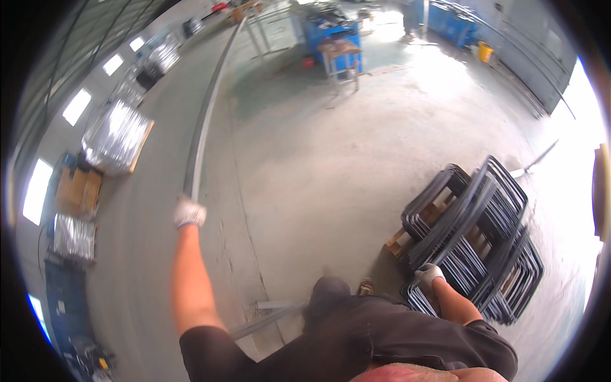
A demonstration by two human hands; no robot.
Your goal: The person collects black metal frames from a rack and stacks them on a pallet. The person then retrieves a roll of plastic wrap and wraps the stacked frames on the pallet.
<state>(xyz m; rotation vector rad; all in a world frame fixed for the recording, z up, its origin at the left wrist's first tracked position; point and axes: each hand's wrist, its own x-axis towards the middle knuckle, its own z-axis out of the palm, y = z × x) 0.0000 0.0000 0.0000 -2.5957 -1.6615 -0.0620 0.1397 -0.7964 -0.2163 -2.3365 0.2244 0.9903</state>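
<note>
My left hand (pixel 189 212), in a whitish work glove, reaches forward and is closed at the near part of a long grey metal rail (pixel 205 121). The rail runs away from me towards the far end of the hall. At my right side, my right hand (pixel 429 274), gloved too, is closed on the edge of a black metal frame (pixel 417 298). That frame belongs to a stack of several rounded rectangular black frames (pixel 490 216), leaning against and across one another. My gloves hide the exact grip of both hands.
Below the stack shows a wooden pallet (pixel 396 243). Short metal bars (pixel 270 326) lie low beside my legs. Farther off stand a small table (pixel 339 48) and a blue workbench (pixel 316 37). Along the left wall are wrapped pallets (pixel 114 137) and cardboard boxes (pixel 79 190).
</note>
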